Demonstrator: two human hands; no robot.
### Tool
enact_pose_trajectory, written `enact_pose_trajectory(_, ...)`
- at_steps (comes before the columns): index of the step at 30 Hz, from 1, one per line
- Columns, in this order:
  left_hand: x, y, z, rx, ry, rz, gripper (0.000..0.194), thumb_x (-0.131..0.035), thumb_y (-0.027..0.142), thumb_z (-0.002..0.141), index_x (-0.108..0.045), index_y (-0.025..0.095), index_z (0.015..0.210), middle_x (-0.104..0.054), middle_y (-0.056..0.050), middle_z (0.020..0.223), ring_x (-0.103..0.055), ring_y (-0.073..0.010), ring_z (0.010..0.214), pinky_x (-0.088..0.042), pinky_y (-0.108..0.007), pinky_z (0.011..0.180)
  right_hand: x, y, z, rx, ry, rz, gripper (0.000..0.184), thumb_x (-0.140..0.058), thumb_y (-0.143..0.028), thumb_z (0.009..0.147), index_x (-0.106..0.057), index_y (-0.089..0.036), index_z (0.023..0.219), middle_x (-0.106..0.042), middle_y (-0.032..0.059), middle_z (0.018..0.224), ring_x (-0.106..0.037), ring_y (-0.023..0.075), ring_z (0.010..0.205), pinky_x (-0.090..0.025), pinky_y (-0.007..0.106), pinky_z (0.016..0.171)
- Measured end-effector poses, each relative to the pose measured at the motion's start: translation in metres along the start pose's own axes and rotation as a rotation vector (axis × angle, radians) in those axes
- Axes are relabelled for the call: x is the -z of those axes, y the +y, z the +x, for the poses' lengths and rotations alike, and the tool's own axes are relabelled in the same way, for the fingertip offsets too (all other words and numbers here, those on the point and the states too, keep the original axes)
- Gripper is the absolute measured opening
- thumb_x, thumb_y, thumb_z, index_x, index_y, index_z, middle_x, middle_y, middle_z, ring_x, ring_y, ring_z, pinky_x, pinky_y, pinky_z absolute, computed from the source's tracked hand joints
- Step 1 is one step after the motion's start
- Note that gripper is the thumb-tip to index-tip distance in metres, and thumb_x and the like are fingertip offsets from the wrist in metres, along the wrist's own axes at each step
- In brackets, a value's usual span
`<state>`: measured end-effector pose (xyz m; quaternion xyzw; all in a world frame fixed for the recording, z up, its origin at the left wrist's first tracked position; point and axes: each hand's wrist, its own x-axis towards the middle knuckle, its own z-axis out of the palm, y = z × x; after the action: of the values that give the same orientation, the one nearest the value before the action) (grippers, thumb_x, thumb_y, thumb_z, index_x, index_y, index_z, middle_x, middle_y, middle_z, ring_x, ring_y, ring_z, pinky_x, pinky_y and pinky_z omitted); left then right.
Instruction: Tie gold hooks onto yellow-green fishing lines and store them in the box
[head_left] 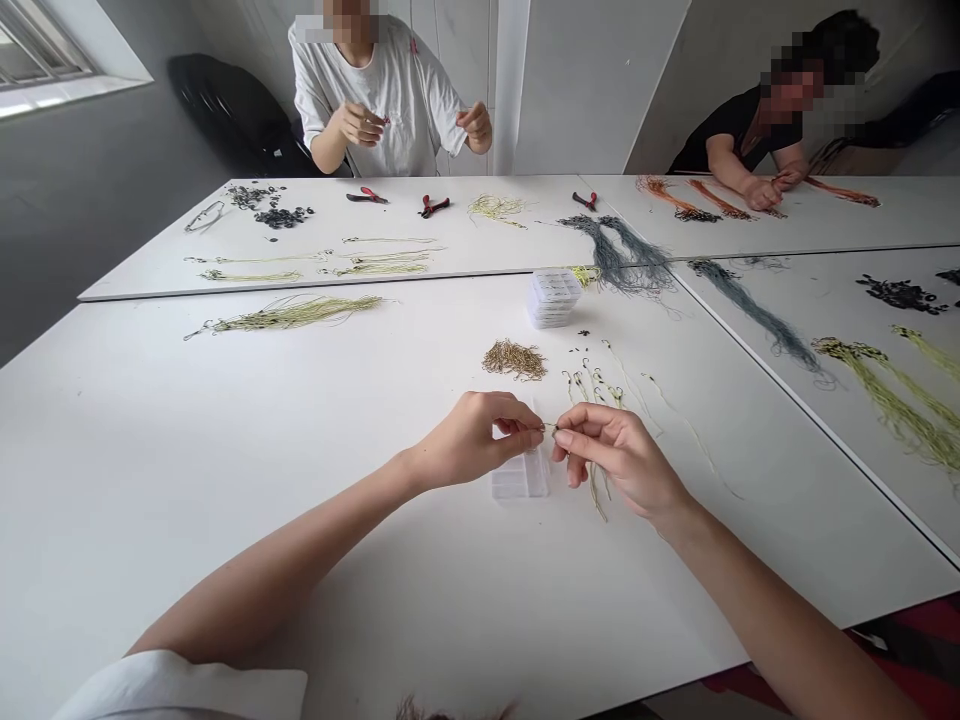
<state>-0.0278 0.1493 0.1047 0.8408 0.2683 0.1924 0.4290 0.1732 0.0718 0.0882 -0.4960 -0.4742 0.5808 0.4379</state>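
My left hand [491, 435] is closed in a pinch above a clear plastic compartment box [519, 480]. Facing it, my right hand [611, 450] also pinches, thumb against fingers. A thin gold-coloured fishing hook [549, 427] spans the small gap between the fingertips; its ends are hidden in the fingers. Just beyond lies a heap of bronze fishing hooks [514, 360]. Yellow-green lines with dark hooks [596, 385] are spread behind and under my right hand, and a few tiny black pieces [583, 340] lie past them.
A stack of clear boxes [553, 298] stands farther back. At left lies a bundle of yellow-green lines [296, 313]; grey-blue lines [619, 250] lie at the back. Pliers [433, 206] and black parts [281, 216] are on the far table, where two other people sit working.
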Motion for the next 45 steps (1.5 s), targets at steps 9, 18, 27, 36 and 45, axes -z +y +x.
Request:
enact_pose_trajectory(9, -0.005, 0.001, 0.001, 0.093, -0.032, -0.303, 0.023, -0.062, 0.034, 0.087, -0.071, 0.014, 0.093, -0.071, -0.007, 0.09, -0.062, -0.0158, 0.082, -0.051, -0.028, 0.077, 0.003, 0.005, 0.004, -0.095, -0.084, 0.253, 0.013, -0.069, -0.03, 0.083, -0.064, -0.018, 0.084, -0.067, 0.0016, 0.074, -0.055, 0.0068, 0.048, -0.045, 0.021, 0.051)
enact_pose_trajectory(18, -0.008, 0.0, 0.002, 0.211, 0.023, -0.508, 0.028, -0.061, 0.039, 0.088, -0.069, 0.012, 0.088, -0.063, -0.004, 0.075, -0.056, -0.0115, 0.069, -0.049, -0.026, 0.068, 0.001, 0.005, 0.003, -0.084, -0.113, 0.194, 0.015, -0.07, -0.03, 0.083, -0.065, -0.016, 0.082, -0.066, 0.0026, 0.072, -0.055, 0.0083, 0.048, -0.047, 0.023, 0.051)
enact_pose_trajectory(27, -0.006, -0.003, 0.002, 0.203, -0.012, -0.396, 0.03, -0.07, 0.038, 0.08, -0.07, 0.014, 0.098, -0.069, -0.006, 0.084, -0.063, -0.017, 0.079, -0.051, -0.032, 0.078, 0.004, 0.007, 0.004, -0.103, -0.082, 0.307, 0.009, -0.068, -0.026, 0.084, -0.065, -0.018, 0.083, -0.067, 0.0015, 0.073, -0.054, 0.0061, 0.048, -0.044, 0.02, 0.05)
enact_pose_trajectory(36, -0.022, 0.002, 0.001, 0.203, 0.093, -0.55, 0.024, -0.063, 0.035, 0.086, -0.07, 0.012, 0.085, -0.067, -0.006, 0.078, -0.058, -0.0136, 0.073, -0.048, -0.028, 0.07, -0.003, 0.004, -0.001, 0.001, -0.03, 0.151, 0.014, -0.066, -0.031, 0.086, -0.066, -0.017, 0.084, -0.067, 0.0026, 0.075, -0.057, 0.0092, 0.05, -0.048, 0.025, 0.054)
enact_pose_trajectory(45, -0.026, 0.005, 0.001, 0.219, 0.118, -0.762, 0.018, -0.065, 0.031, 0.086, -0.073, 0.015, 0.083, -0.067, -0.002, 0.075, -0.057, -0.0128, 0.077, -0.043, -0.027, 0.075, -0.006, 0.002, -0.004, 0.064, 0.025, 0.082, 0.014, -0.067, -0.031, 0.085, -0.068, -0.017, 0.083, -0.067, 0.0019, 0.073, -0.058, 0.0096, 0.05, -0.049, 0.026, 0.054)
